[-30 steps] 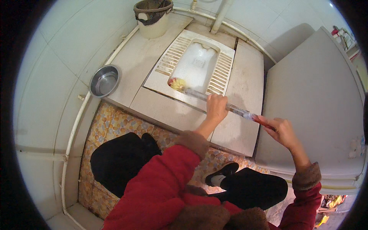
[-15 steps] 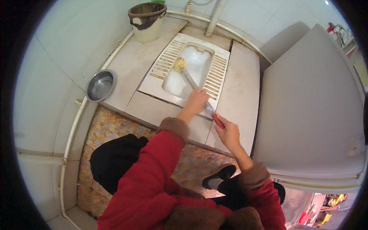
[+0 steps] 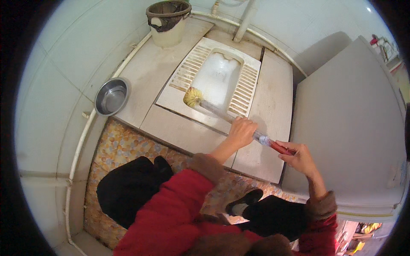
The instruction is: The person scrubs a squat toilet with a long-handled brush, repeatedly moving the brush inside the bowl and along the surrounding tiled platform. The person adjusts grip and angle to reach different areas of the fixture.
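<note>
With both hands I hold a long toilet brush. My left hand wraps round the middle of its grey handle. Farther back, my right hand grips the red end of the handle. The round yellow bristle head rests at the near left corner of the basin. That basin belongs to a white squat toilet with ribbed foot rests on both sides, set into a raised tiled platform. The inside of the basin looks white and wet.
A metal bowl lies at the platform's left edge by a wall pipe. A lined waste bin stands at the back left. To the right rises a large pale grey panel or cabinet. Pebble-patterned floor lies below the platform step.
The brush head has moved from the basin's left side down to its near left corner. Both my hands have shifted right, and the handle lies at a flatter slant.
</note>
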A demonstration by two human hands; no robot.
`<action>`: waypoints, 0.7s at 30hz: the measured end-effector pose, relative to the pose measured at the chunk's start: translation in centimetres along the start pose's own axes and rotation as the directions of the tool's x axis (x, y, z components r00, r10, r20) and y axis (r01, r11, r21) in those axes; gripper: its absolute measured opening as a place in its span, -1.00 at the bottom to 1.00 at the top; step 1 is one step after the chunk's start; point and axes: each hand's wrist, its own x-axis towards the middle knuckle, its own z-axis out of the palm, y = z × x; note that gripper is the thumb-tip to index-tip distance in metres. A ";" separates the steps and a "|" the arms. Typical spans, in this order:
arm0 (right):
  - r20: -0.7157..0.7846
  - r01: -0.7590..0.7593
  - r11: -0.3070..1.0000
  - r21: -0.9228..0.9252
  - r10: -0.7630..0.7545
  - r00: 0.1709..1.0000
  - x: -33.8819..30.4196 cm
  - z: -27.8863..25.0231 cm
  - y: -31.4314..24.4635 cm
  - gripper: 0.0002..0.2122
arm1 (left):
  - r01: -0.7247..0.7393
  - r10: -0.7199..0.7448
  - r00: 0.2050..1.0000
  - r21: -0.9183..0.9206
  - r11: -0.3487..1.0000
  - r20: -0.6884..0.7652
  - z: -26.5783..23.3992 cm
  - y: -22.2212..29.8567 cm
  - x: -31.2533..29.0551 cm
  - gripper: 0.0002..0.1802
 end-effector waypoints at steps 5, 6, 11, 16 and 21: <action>-0.195 -0.012 1.000 -0.010 0.009 0.981 1.3 6.0 -1.9 -0.55 | -0.154 0.158 0.984 0.053 0.987 -0.076 0.2 -4.8 1.2 -0.85; -0.177 -0.079 0.997 -0.012 0.076 0.981 1.6 7.6 -2.6 -0.55 | -0.192 0.195 0.980 0.050 0.980 -0.047 -0.5 -5.9 1.2 -0.84; -0.174 -0.085 0.996 -0.036 0.078 0.982 -0.1 8.5 -4.6 -0.58 | -0.203 0.204 0.979 0.020 0.979 -0.031 -2.2 -5.3 -0.6 -0.79; -0.160 0.030 0.978 -0.207 -0.064 0.985 -4.1 -1.1 -10.0 -0.64 | -0.134 0.080 0.898 -0.097 0.986 -0.432 -2.4 2.1 -0.6 -0.73; -0.551 0.272 0.812 -0.517 -0.559 0.620 -0.1 -4.3 -20.8 -0.81 | 0.006 -0.197 0.753 -0.293 0.956 -0.627 -6.8 3.9 2.5 -0.71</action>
